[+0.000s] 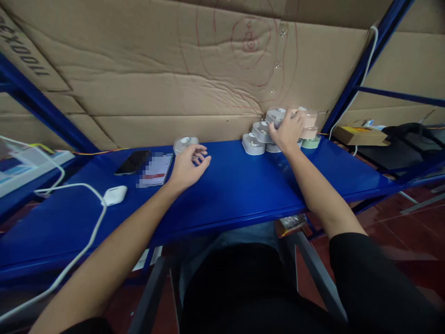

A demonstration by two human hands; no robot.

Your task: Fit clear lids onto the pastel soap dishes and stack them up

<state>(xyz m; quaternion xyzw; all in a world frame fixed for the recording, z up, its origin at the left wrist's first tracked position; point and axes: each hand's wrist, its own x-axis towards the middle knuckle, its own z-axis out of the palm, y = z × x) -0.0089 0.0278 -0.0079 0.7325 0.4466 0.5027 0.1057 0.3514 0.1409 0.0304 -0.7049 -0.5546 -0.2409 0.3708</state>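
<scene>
A person in black sleeves sits at a blue metal table (222, 185), the right hand (288, 131) reaching over a stack of rounded, clear-topped cases (263, 132) at the far edge, near a cardboard wall (139, 55) marked with red rings. Its thumb and fingers spread around a gray case (276, 116) at the top; whether they grip it cannot be told from here. Peach cases (310, 119) and a green case (310, 142) sit at the pile's right end. The left hand (191, 164), fingers loosely curled and apart, hovers beside a single gray round case (185, 143), well apart from the stack; contact between them is unclear. Left of that hand lie a lit phone (159, 168), a dark phone (132, 163) and a white earbud case (115, 195), with a white cable (100, 218) looping past.
</scene>
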